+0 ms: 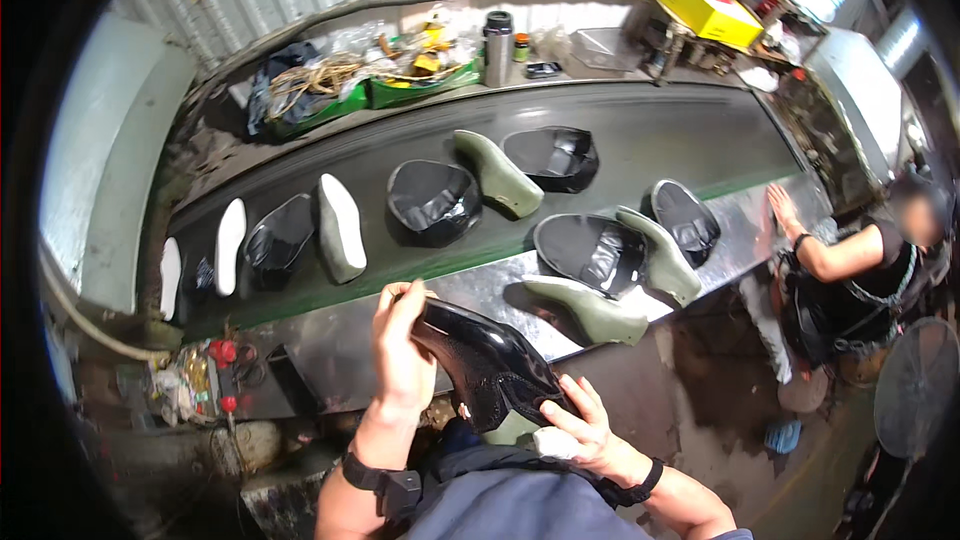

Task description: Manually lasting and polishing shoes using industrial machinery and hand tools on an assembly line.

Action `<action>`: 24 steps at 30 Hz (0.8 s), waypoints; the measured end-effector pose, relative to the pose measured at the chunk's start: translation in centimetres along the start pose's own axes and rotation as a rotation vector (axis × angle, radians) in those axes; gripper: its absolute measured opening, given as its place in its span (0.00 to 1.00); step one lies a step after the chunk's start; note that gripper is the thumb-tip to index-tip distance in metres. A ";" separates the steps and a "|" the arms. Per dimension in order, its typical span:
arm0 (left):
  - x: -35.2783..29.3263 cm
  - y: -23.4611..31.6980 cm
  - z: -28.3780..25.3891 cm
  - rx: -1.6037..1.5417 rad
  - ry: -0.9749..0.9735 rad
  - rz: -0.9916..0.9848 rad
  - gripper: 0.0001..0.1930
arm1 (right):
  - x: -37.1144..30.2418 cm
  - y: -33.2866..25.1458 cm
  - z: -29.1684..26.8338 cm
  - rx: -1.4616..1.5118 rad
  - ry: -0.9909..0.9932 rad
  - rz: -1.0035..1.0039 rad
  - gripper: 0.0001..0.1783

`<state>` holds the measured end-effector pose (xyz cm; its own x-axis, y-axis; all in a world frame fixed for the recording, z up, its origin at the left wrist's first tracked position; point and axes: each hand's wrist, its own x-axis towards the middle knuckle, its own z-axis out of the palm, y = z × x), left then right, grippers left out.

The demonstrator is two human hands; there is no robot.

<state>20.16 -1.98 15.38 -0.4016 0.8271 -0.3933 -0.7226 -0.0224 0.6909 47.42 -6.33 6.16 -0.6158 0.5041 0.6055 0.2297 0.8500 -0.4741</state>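
A glossy black shoe upper [492, 352] is held up close in front of my body. Its toe end lies in my left hand [402, 345], fingers wrapped round it. At the opposite end, my right hand [580, 428] grips the upper, with something white on or by a finger. Part of a green shoe last [512, 430] shows beneath the upper; how far it sits inside is hidden. Just beyond, on the metal ledge, lie a green shoe last [590, 312], a black shoe upper [590, 248] and another green last [662, 255].
A dark conveyor belt [650, 125] carries several black uppers and lasts, some with white soles [340, 210]. Behind it stand a steel flask [498, 48], green bags [420, 88] and a yellow box [705, 8]. A co-worker [865, 260] sits at right, one hand on the ledge.
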 end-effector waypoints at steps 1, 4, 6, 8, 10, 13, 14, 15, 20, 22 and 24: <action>-0.2 -0.4 0.3 0.116 -0.085 0.082 0.14 | 0.1 -0.6 -0.7 -0.043 -0.005 0.033 0.20; 0.3 -2.4 0.9 0.313 -0.112 0.172 0.16 | 0.5 -1.5 -2.4 -0.091 -0.018 0.105 0.19; 2.9 -4.7 2.0 0.413 0.035 0.143 0.13 | 0.6 -1.6 -3.7 -0.161 -0.101 0.156 0.21; 5.9 -6.7 4.8 0.573 -0.050 0.004 0.19 | 1.8 -0.9 -4.1 -0.081 0.084 0.287 0.28; 8.6 -9.3 7.9 0.200 -0.327 -0.180 0.25 | 4.5 0.0 -7.4 -0.118 0.326 0.462 0.40; 8.8 -12.8 10.2 0.351 -0.355 -0.113 0.32 | 6.5 6.6 -12.3 0.629 0.920 1.034 0.30; 9.2 -15.6 9.5 0.504 -0.309 0.026 0.26 | 6.3 10.9 -15.1 0.675 0.962 0.996 0.26; 9.2 -17.3 7.9 0.657 -0.311 0.064 0.22 | 5.3 15.4 -17.1 0.687 1.069 1.080 0.20; 6.2 -22.8 9.4 0.959 -0.499 0.087 0.13 | -3.2 36.0 -29.3 0.686 1.158 1.191 0.22; 6.1 -23.9 12.3 0.957 -0.559 -0.094 0.14 | -5.6 40.8 -31.6 0.822 1.135 1.307 0.27; 6.8 -27.6 14.5 0.880 -0.704 -0.216 0.23 | -7.2 44.2 -32.6 0.520 1.148 1.502 0.37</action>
<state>45.46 12.42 2.42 0.2871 0.9028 -0.3201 0.0173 0.3292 0.9441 86.58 32.62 1.72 0.5832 0.6818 -0.4417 -0.3257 -0.3019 -0.8960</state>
